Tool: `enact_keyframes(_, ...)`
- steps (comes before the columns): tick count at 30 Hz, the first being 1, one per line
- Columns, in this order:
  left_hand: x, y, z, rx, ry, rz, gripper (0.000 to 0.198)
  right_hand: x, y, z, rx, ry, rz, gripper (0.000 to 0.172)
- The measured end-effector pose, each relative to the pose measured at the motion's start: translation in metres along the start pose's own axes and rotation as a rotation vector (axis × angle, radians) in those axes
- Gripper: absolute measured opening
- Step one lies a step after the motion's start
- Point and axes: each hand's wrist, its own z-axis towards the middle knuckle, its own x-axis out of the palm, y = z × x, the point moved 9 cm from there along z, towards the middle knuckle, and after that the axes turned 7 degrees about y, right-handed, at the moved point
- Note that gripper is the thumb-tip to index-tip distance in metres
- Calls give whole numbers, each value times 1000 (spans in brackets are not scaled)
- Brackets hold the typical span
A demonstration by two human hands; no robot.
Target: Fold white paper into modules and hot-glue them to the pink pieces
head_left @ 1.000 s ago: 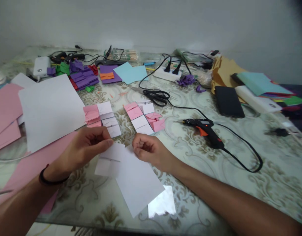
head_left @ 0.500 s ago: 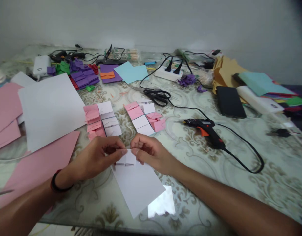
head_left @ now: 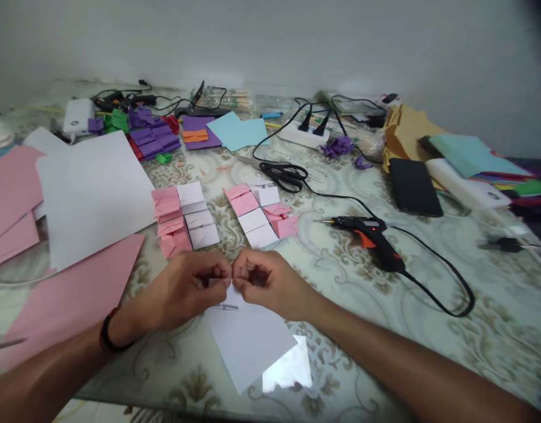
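Across most of the frame spreads the patterned bench, with a large white sheet at left lying partly over a pink sheet. Lower centre, a smaller white sheet lies under the left hand and right hand, a black glue gun rests right of centre, and two pink-and-white paper grids sit just beyond the hands. At centre, smallest of all, a creased white paper piece is pinched near its upper edge, both hands' fingers closed on it and meeting.
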Motion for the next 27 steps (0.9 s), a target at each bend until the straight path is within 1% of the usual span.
enact_keyframes(5, -9, -2, -4, 22, -17, -25, 9, -4, -5, 1, 21, -22, 64, 11)
enact_keyframes(10, -24, 0, -4, 22, -93, -52, 12, -10, -3, 1, 6, -62, 145, 12)
enact_keyframes(12, -21, 2, -2, 35, -77, -58, 16, -9, 1, 1, -9, -57, 126, 13)
enact_keyframes(14, -14, 3, -1, 51, -42, -70, 19, -7, 2, 1, -7, -52, 73, 16)
enact_keyframes(17, -6, 8, 0, 59, -26, -81, 17, -5, 0, 2, 15, -46, 30, 16)
enact_keyframes(21, -4, 9, 0, 51, -32, -49, 9, -5, 0, 2, -6, -54, -44, 11)
enact_keyframes(24, -4, 6, 0, 35, -32, -7, 8, -5, 0, 1, -8, -64, -108, 7)
enact_keyframes(27, -3, 3, 0, 26, -24, 6, 9, -3, -1, 1, 1, -60, -118, 8)
